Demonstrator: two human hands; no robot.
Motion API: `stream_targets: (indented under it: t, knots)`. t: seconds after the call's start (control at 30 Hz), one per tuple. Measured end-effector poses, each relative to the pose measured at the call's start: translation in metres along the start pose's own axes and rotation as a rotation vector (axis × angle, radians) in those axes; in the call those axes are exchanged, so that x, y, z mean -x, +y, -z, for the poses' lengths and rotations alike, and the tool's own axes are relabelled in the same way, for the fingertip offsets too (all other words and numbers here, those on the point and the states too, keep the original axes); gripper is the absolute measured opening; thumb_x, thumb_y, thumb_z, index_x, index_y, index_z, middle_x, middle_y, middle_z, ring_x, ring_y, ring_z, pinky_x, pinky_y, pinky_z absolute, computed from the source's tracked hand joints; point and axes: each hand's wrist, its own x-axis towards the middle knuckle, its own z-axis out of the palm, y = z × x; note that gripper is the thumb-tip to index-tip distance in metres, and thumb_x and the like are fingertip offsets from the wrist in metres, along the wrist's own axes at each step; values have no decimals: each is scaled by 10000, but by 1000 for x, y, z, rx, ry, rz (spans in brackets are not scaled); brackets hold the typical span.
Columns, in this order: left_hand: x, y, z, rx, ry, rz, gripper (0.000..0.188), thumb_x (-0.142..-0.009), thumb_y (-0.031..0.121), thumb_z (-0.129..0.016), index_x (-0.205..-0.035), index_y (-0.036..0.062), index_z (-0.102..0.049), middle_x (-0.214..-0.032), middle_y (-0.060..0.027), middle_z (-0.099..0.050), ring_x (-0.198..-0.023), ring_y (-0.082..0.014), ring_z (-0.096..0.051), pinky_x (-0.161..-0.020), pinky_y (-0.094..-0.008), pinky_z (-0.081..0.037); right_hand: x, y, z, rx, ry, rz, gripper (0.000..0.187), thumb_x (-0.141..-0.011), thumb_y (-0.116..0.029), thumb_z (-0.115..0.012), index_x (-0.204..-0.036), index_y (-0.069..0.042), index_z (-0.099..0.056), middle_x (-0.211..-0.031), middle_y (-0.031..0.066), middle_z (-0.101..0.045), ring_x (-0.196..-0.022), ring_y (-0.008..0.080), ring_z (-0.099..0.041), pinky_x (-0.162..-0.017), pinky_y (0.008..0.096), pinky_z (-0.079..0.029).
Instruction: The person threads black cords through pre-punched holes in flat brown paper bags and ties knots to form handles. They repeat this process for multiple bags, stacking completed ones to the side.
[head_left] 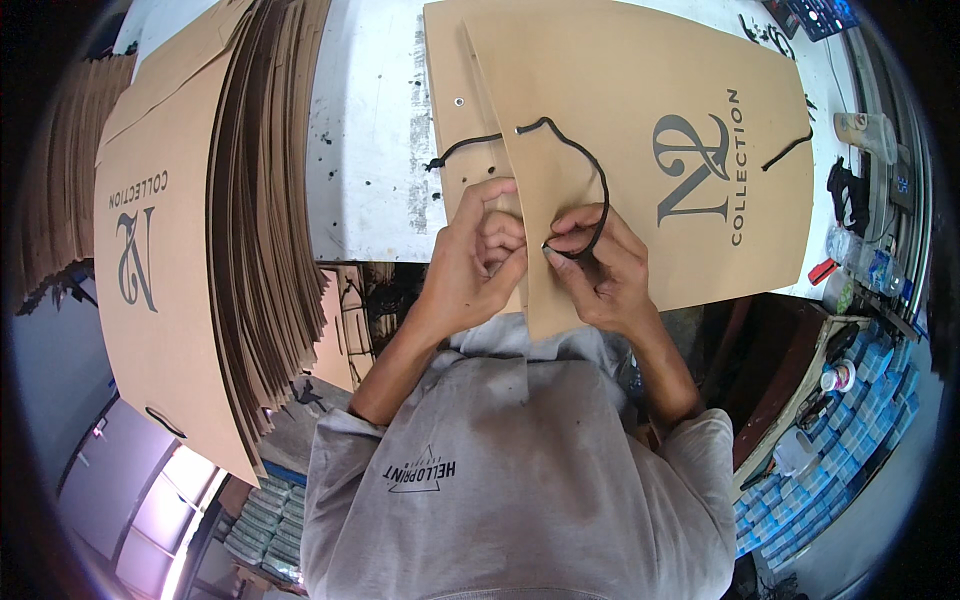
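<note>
A brown paper bag point(620, 90) with dark printing lies on its side on the table, its mouth toward the left. A black cord point(602, 180) comes through an eyelet in the upper panel and curves down to a second hole near the bag's edge. There my right hand point(605, 265) pinches the cord between thumb and fingers against the panel. My left hand point(478, 250) is at the bag's mouth, between the two panels. Its fingers are curled and their tips are partly hidden by the upper panel, so what they grip cannot be seen. The cord's knotted end rests on the lower panel.
To the left stands a thick stack of similar brown bags point(160, 190), with another stack behind it. The white table point(370, 120) carries black scraps. At the right are a plastic cup point(868, 135), a red object point(823, 271) and blue-patterned packs point(850, 440).
</note>
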Motion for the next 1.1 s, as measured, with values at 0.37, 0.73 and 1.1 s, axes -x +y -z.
stream_targets:
  t: [0.37,0.73,1.1]
  knots:
    - [-4,3,4,23,-3,10,688,-902,-161,-581,-1507,46,-328,-1052,-91,-634,-962,-127,-654,-809,-237,-528,-3,8,-3,-22,36,22,103,-835,50,-756,-931,36,-723,-1049,127,-658,-929,211,-678,-744,301,-554]
    - [19,8,88,-389,759,-343,368,-881,-121,-610,-1233,-36,-541,-993,-164,-723,-882,-187,-721,-778,-264,-575,-5,16,3,-374,282,-153,277,-804,97,-755,-1056,25,-665,-1085,151,-632,-831,129,-589,-691,250,-505]
    - [27,39,20,-11,288,-48,258,-994,-6,-605,-1249,-29,-580,-970,-85,-706,-789,-94,-662,-682,-233,-542,-22,-41,-34,-186,68,240,192,-839,70,-755,-1027,48,-720,-987,171,-708,-808,249,-685,-692,323,-551]
